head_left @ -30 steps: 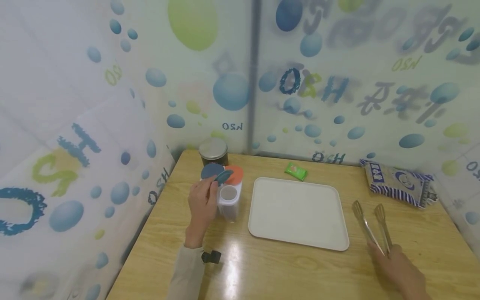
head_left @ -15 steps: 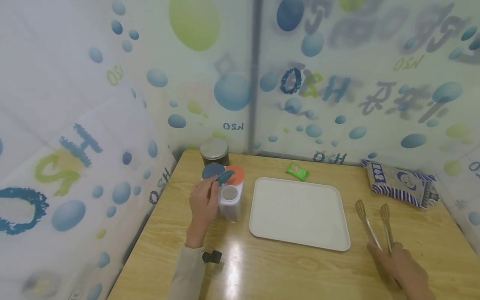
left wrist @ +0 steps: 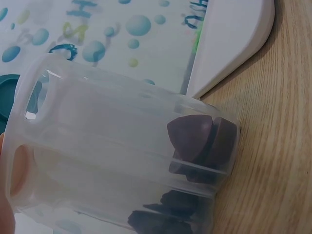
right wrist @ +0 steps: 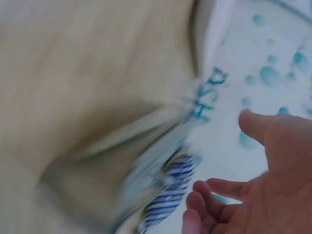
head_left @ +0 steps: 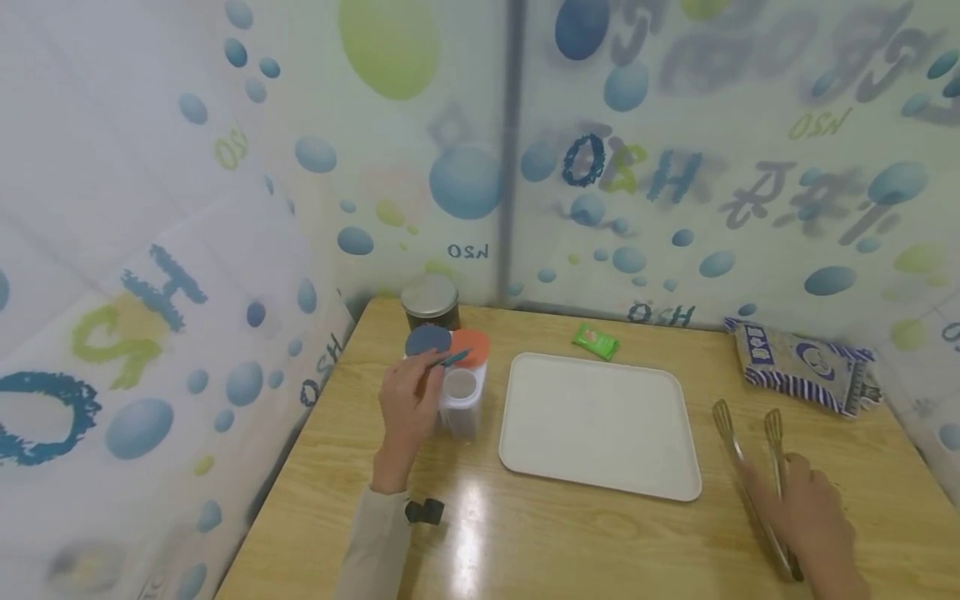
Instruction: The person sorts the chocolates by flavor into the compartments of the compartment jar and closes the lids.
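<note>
My left hand point(head_left: 405, 408) pinches a teal lid point(head_left: 456, 358) above a clear plastic storage container point(head_left: 462, 417). One round opening of that container is uncovered, while a blue lid point(head_left: 427, 339) and an orange lid point(head_left: 472, 346) cover others. In the left wrist view, dark chunks point(left wrist: 192, 139) lie at the bottom of the container. My right hand point(head_left: 810, 508) is over the handle end of metal tongs point(head_left: 738, 454), which lie spread on the table. The right wrist view shows its fingers loose, apart from the blurred tongs and holding nothing.
A white tray point(head_left: 600, 425) lies mid-table, with a small green packet point(head_left: 596, 342) behind it. At the back right is a blue-striped bag point(head_left: 802, 367). A round tin point(head_left: 430, 302) stands behind the container, near the patterned curtain walls point(head_left: 405, 183).
My right hand has let go of the tongs, whose handle end now rests on the table. The teal lid in my left hand has tilted flatter and is seen more edge-on.
</note>
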`<state>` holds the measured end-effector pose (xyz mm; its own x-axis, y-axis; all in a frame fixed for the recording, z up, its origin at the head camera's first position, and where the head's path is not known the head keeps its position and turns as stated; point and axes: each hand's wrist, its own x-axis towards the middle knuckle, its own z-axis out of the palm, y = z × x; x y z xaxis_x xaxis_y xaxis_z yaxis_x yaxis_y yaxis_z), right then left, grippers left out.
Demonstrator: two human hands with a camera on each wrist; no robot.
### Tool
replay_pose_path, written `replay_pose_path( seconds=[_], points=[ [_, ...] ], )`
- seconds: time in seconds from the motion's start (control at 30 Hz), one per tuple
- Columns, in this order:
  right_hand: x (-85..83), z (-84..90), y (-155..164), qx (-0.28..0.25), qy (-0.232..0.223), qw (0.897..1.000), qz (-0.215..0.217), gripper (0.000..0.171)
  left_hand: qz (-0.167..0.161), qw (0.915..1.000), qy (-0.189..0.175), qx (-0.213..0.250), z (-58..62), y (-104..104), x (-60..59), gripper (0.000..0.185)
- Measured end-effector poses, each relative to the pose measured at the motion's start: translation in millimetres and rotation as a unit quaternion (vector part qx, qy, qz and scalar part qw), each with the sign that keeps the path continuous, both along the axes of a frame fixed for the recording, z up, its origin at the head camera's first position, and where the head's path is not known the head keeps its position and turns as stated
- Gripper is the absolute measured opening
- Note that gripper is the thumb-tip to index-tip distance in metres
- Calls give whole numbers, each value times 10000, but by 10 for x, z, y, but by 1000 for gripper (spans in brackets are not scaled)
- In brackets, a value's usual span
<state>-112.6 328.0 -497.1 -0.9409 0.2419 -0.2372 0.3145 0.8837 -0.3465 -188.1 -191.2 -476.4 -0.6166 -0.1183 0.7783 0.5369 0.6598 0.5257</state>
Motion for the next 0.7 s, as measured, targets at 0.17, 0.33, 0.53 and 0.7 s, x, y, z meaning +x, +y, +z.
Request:
replay_pose_path(
  seconds=[0.17, 0.33, 0.53, 0.7],
  points=[
    [-85, 139, -348, -351, 1148, 9922, 323, 82, -108, 9999, -27, -10, 10, 1, -13, 21],
    [-188, 208, -950, -842, 2064, 9691, 1054, 58, -55, 9999, -75, -132, 21, 2, -5, 14],
    [-310, 139, -2022, -2680, 1863, 9346, 1413, 43, 41, 9999, -24, -147, 24, -22, 1, 12],
    [-420, 137, -2904, -4102, 1661, 8793, 1760, 45, 3, 9994, 130, -331, -15, -11, -25, 9]
  ],
)
